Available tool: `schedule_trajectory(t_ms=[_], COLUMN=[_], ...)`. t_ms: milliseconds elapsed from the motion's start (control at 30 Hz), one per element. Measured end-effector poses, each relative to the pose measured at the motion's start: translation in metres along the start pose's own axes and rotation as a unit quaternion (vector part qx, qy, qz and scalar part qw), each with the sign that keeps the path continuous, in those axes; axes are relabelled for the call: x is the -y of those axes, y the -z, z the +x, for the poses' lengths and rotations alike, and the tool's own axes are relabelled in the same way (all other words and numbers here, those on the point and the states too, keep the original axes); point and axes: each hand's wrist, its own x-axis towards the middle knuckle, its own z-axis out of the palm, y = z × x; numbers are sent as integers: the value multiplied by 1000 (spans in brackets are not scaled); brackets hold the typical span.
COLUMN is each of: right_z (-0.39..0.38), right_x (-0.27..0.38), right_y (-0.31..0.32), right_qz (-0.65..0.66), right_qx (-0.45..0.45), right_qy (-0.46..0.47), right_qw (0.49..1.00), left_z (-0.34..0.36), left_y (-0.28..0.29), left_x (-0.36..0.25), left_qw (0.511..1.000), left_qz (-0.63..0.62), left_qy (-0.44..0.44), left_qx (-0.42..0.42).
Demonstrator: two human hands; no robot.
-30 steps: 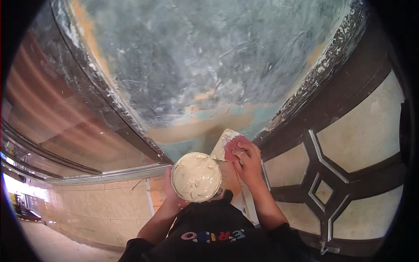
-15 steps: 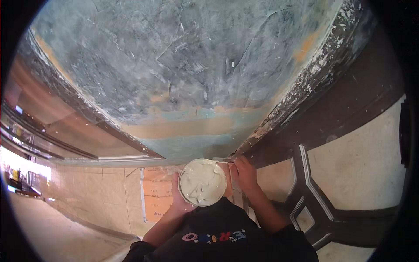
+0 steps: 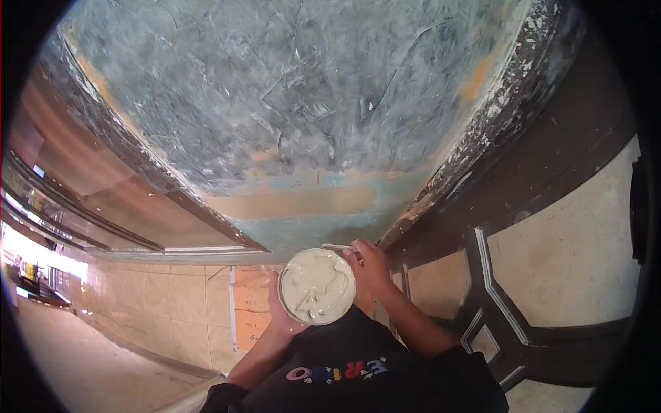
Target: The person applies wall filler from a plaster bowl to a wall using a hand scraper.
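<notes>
A round tub of smooth, off-white paste is held in front of my dark shirt. My left hand is wrapped round the tub's left side. At the upper right rim my right hand grips what looks like a putty knife; its thin, pale edge lies along the far rim, and the fingers cover the rest of it. The paste surface has swirls and a few small dents. Beyond the tub rises a wall panel with patchy grey-blue skim coat.
Bare tan and teal bands cross the lower wall. Dark, paint-flecked trim borders it on the right, beside a dark door with pale panels. An orange printed sheet lies on the tiled floor at the left.
My right hand has moved left, bringing the putty knife closer along the tub's far rim. My left hand still holds the tub, and the wall has shifted slightly in view.
</notes>
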Motion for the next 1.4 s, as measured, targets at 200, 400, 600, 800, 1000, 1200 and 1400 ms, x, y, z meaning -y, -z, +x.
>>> schedule_trajectory(t_ms=[200, 400, 600, 800, 1000, 1200, 1400], right_z=[13, 62, 54, 59, 54, 42, 76], right_x=[-64, -48, -99, -56, -114, -77, -44], right_y=[-42, -41, -85, -70, -83, -85, -67], right_qz=[374, 418, 452, 449, 447, 520, 467], right_qx=[-21, -71, -119, -125, -156, -93, -133], right_qy=[-257, -317, -367, -329, -340, -367, -296], right_qw=[891, 848, 805, 821, 813, 766, 822], left_z=[-6, -22, -36, -50, -44, -42, -39], left_y=[-2, 5, 6, 14, 7, 11, 4], left_x=[-18, -43, -56, -67, -72, -77, -79], left_qw=[1000, 999, 999, 998, 999, 998, 998], left_qz=[16, 33, 26, 31, 44, 45, 61], left_qy=[7, -4, -23, -45, -7, -27, -13], left_qx=[-3, -16, -34, -41, -32, -34, -22])
